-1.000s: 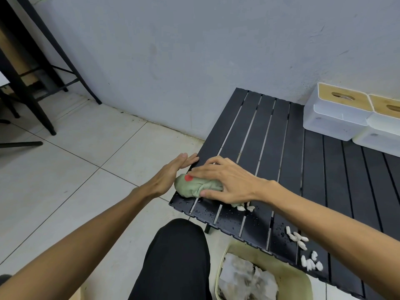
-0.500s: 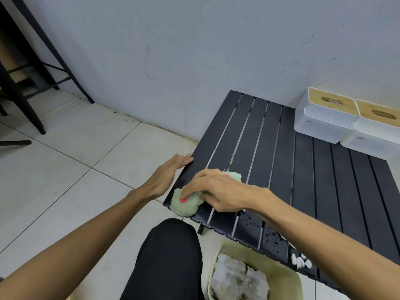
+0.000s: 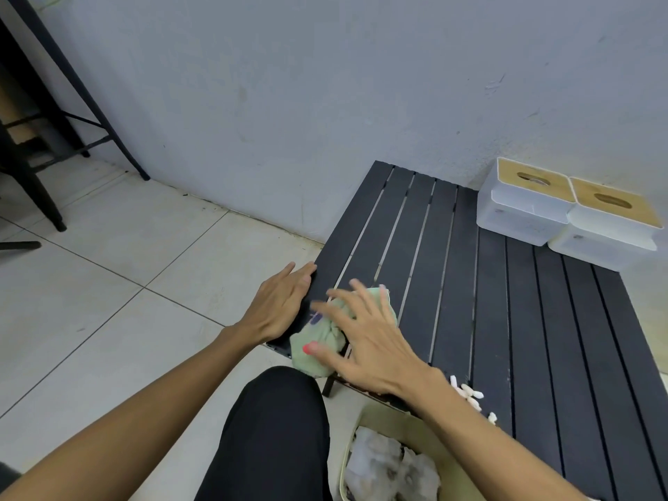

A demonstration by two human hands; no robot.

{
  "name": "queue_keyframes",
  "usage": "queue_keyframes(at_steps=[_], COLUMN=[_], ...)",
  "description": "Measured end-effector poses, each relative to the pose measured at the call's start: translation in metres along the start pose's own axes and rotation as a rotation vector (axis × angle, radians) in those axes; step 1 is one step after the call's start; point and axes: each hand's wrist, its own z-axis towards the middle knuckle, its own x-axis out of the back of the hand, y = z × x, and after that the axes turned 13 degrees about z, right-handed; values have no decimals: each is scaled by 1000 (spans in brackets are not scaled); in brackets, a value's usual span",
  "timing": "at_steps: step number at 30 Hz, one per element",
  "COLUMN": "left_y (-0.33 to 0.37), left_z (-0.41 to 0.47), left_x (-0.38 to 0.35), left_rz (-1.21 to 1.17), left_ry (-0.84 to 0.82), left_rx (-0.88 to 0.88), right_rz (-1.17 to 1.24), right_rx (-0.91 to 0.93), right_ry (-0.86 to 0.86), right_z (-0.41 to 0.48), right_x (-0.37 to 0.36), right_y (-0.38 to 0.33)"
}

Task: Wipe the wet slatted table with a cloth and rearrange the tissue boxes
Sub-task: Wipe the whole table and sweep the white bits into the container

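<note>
The black slatted table [image 3: 506, 320] runs from the wall toward me. A crumpled pale green cloth [image 3: 314, 350] lies on its near left corner and hangs a little over the edge. My right hand [image 3: 368, 341] presses flat on the cloth with fingers spread. My left hand [image 3: 280, 305] rests flat against the table's left edge, fingers straight, holding nothing. Two white tissue boxes with wooden lids, one [image 3: 524, 202] beside the other [image 3: 611, 222], stand side by side at the far right against the wall.
Small white bits [image 3: 470, 394] lie on the near edge of the table by my right forearm. A pale yellow bin [image 3: 368, 424] with crumpled tissue sits below the edge. My black-clad knee [image 3: 274, 435] is beside it. Black furniture legs [image 3: 54, 103] stand at the far left.
My right hand slid the cloth along the near left corner and its fingers have spread flat over it. My left hand stays at the left edge. The camera view shifted slightly.
</note>
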Motion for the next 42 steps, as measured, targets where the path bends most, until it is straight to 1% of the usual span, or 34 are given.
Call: queue_keyframes(at_steps=[2, 3, 5, 8, 14, 17, 21, 24, 27, 31, 33, 42], left_y=[1, 1, 1, -1, 3, 7, 11, 13, 14, 10, 9, 12], left_z=[-1, -2, -2, -3, -3, -5, -6, -7, -6, -4, -4, -4], left_x=[-5, -6, -8, -8, -10, -12, -15, -17, -19, -22, -23, -22], left_rz=[-21, -45, -80, -73, 19, 95, 178, 227, 264, 277, 278, 336], left_ry=[25, 31, 38, 49, 61, 74, 82, 92, 104, 95, 91, 99], left_rx=[17, 29, 44, 50, 19, 1, -8, -6, -16, -21, -19, -28], right_rz=[-15, -14, -35, -85, -86, -98, -134, -105, -56, -118, -156, -161], right_rx=[-327, -442, -552, -542, -404, -381, -406, -432, -447, -478, -517, -591], right_ry=[47, 40, 31, 63, -35, -50, -25, 65, 152, 93, 95, 149], right_z=[6, 11, 16, 16, -3, -14, -28, -33, -20, 11, 15, -48], right_x=[-5, -11, -26, -36, -15, -7, 4, 12, 18, -5, -17, -10], right_y=[-14, -22, -33, -29, -11, -4, 1, 1, -4, -20, -22, -3])
